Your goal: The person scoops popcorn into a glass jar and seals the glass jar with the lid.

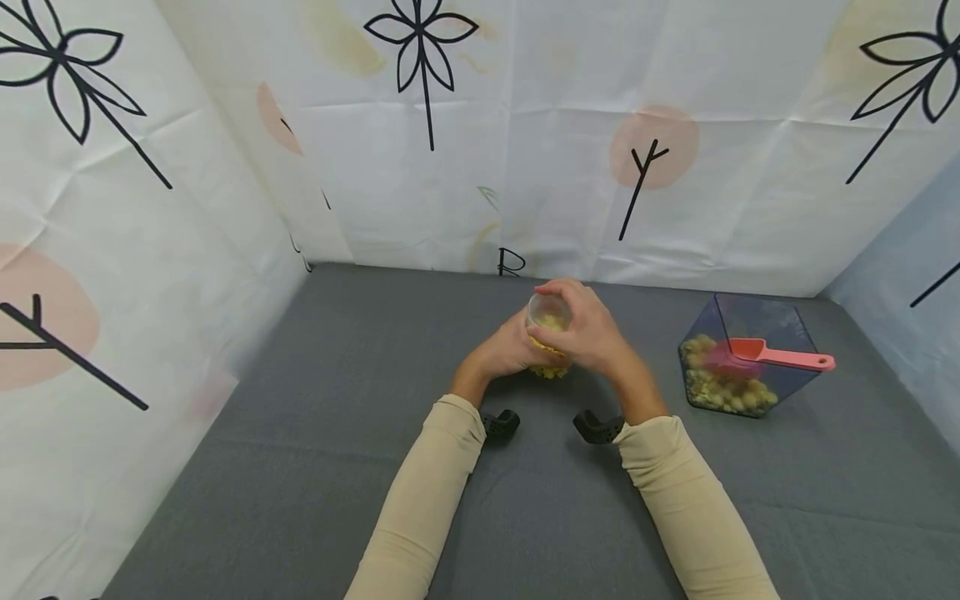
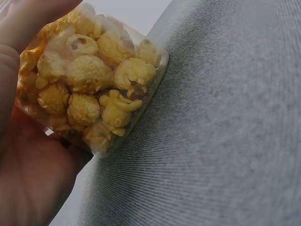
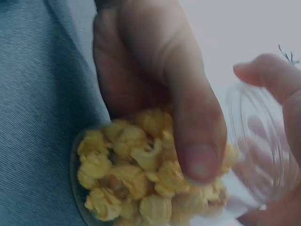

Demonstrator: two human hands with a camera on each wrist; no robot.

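White sheets point(image 1: 525, 167) with black flower drawings and pink spots stand around a grey cloth point(image 1: 337, 467) that covers the whole surface. Both arms in beige sleeves point(image 1: 427, 500) reach forward to the middle of the cloth, a little toward the far side.

Between the hands is a clear jar point(image 1: 548, 333) with yellow popcorn point(image 1: 550, 325) inside. The left hand point(image 1: 510, 348) holds the jar from the left side; in the left wrist view its palm point(image 2: 28, 174) and fingers curl around the wall of the jar point(image 2: 101, 89), and the bottom edge of the jar is touching the cloth point(image 2: 225, 141) or is just above it; I cannot tell which. The jar is tilted. In the right wrist view the left thumb point(image 3: 188, 122) lies across the jar point(image 3: 141, 174) and presses on its wall.

The right hand point(image 1: 588, 329) is over the top of the jar, with fingers bent down around the mouth. In the right wrist view a finger of this hand point(image 3: 273, 75) curls at the clear rim point(image 3: 258, 141). The grip there looks closed around the top, but the picture is blurred.

To the right, well apart from the hands, stands a dark clear bin point(image 1: 738, 354) with more popcorn in it. A pink scoop point(image 1: 772, 354) lies in the bin, and its handle points to the right over the edge.
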